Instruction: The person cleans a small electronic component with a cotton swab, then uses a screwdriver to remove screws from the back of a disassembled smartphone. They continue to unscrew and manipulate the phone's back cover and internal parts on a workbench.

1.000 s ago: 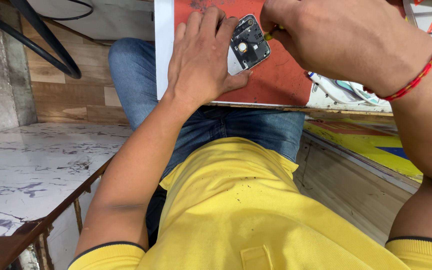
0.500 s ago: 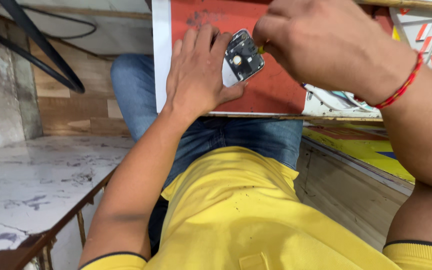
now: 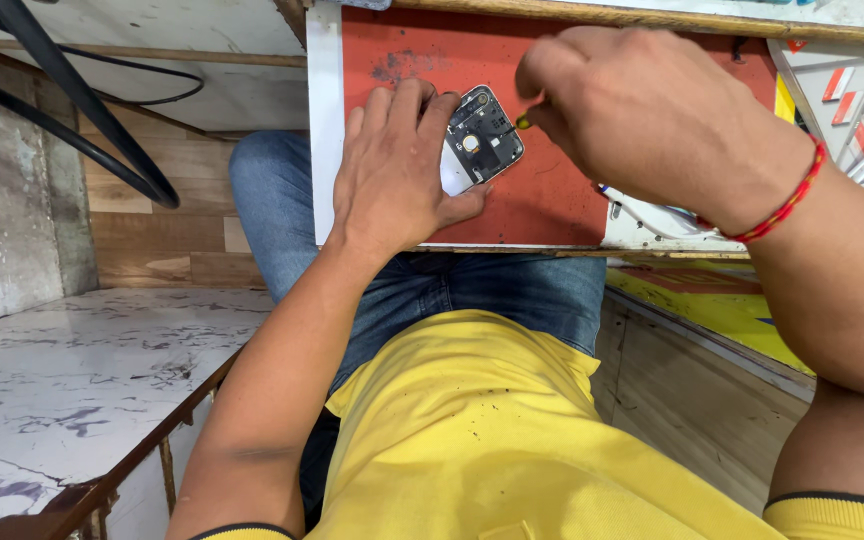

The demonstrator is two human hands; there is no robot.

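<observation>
Closest to the camera, a yellow knit shirt [image 3: 512, 440] is filling the lower frame, with blue denim jeans [image 3: 422, 290] showing beyond it over the lap. Past the knees, the left hand [image 3: 392, 180] is lying flat with fingers loosely spread, pressing down on an opened phone [image 3: 482, 140] whose back cover is off, showing dark inner parts, a small round metal piece and a pale panel; the phone is sitting tilted on a scuffed red mat [image 3: 542, 200] at the white-edged bench. Just beside it, the right hand [image 3: 642, 115], a red thread band at its wrist, is curling tightly around a slim tool [image 3: 523, 122], only its yellow-green bit showing, the tip meeting the phone's upper right edge. To the left, thick black cables [image 3: 82, 110] are looping over worn wood planks and a marbled white surface [image 3: 72, 370].
</observation>
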